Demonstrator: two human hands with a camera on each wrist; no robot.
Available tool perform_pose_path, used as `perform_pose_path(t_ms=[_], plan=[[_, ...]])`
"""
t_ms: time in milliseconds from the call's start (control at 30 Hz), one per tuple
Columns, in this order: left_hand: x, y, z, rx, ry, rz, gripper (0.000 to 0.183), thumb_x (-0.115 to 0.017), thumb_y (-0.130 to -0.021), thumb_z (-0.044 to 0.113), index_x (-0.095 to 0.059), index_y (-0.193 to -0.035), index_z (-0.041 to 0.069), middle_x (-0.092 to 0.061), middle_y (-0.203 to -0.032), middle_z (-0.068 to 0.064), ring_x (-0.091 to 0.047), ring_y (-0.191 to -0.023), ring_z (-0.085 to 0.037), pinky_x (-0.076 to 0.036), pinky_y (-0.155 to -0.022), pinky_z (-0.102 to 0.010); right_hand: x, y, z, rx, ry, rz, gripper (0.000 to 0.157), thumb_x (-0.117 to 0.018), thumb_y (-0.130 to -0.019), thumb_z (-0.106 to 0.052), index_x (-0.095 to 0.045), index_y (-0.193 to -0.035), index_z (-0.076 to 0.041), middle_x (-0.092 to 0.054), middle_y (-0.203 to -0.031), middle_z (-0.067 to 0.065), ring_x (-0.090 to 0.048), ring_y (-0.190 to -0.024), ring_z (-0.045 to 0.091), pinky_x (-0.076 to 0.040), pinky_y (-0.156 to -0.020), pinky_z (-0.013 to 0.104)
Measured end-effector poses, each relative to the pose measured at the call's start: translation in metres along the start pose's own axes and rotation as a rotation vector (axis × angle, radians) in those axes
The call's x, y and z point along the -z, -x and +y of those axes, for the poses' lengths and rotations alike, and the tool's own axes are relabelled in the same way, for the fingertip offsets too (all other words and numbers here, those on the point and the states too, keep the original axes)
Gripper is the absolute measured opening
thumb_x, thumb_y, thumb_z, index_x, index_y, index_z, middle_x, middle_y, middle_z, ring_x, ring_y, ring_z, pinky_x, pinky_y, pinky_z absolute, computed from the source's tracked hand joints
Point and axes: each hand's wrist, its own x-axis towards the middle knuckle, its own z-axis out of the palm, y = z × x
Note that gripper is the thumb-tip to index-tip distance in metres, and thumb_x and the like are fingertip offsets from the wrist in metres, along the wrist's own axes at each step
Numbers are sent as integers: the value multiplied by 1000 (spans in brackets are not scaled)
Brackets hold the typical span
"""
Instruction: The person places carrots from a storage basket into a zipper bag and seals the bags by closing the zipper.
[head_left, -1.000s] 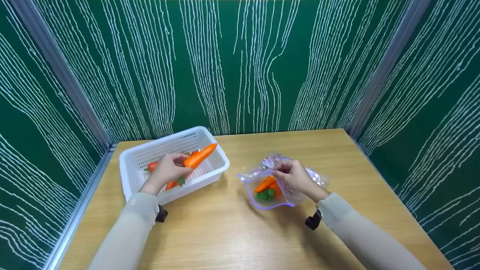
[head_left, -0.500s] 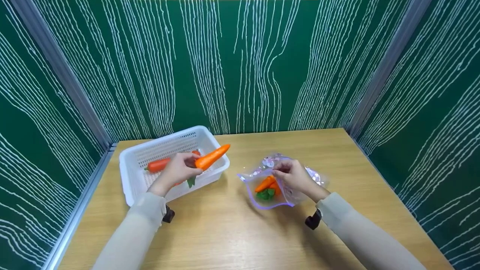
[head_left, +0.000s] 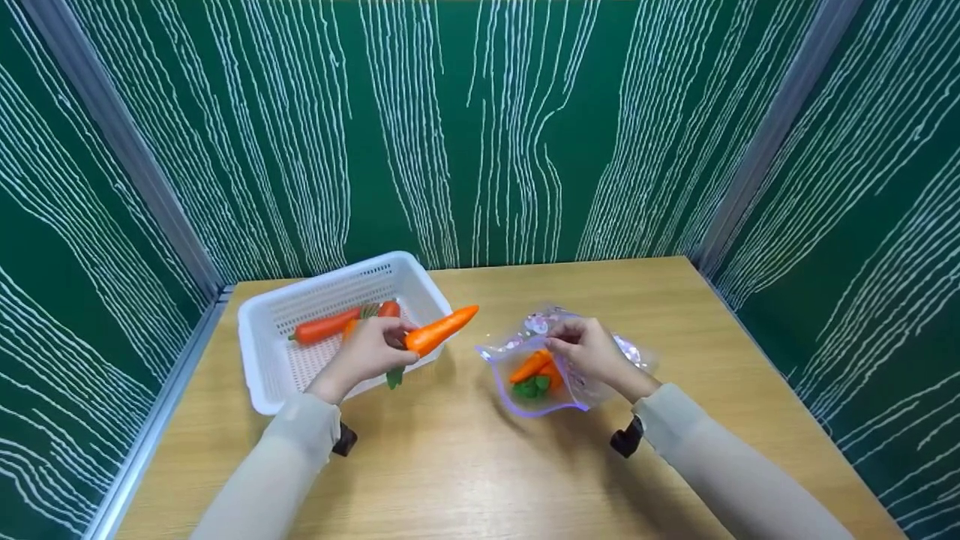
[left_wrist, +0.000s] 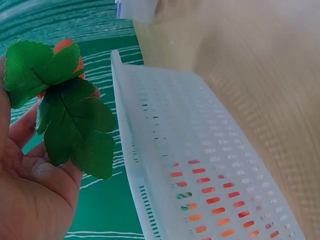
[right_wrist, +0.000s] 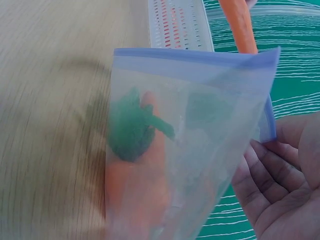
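Note:
My left hand [head_left: 369,351] grips an orange carrot [head_left: 441,331] near its leafy end, over the right side of the white basket [head_left: 259,375]. The carrot's tip points right, toward the bag. Its green leaves [left_wrist: 75,117] hang below the palm in the left wrist view. My right hand [head_left: 592,351] pinches the upper edge of a clear zip bag [right_wrist: 200,115] with a purple seal. The bag's mouth gapes toward me. Inside it lie carrots [head_left: 531,366] with green tops [head_left: 531,387].
Several carrots lie in the basket, among them a red-orange carrot [head_left: 324,328] along the back. Basket and bag rest on a wooden table [head_left: 480,472]. Green walls [head_left: 480,150] with white line patterns rise behind and at both sides.
My left hand has carried the carrot rightward, from above the basket's middle to its right rim, uncovering carrots in the basket. My right hand and the bag have stayed almost still.

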Motion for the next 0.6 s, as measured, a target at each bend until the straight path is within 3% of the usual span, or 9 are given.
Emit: perform_pose_path(t_ms=[200,600], plan=[[-5,4,2,-8,-16,-43,37,-87,-89,16,-80,-125,15,-78,-112,-5,-71,-99,-24,-64,-99,-48,0,0,-3,3,14,7,9,-75,-101,-7,-79,-101,1,-75,-91,10,-61,-78,17,-56,-69,19],[-19,11,8,-53,-60,-167,33,-86,-90,20,-80,-122,15,-78,-105,-2,-67,-92,-21,-63,-89,-40,1,-1,-5,-27,30,-1,11,-75,-102,-9,-80,-107,0,-76,-95,10,-63,-82,20,-58,-73,21]])
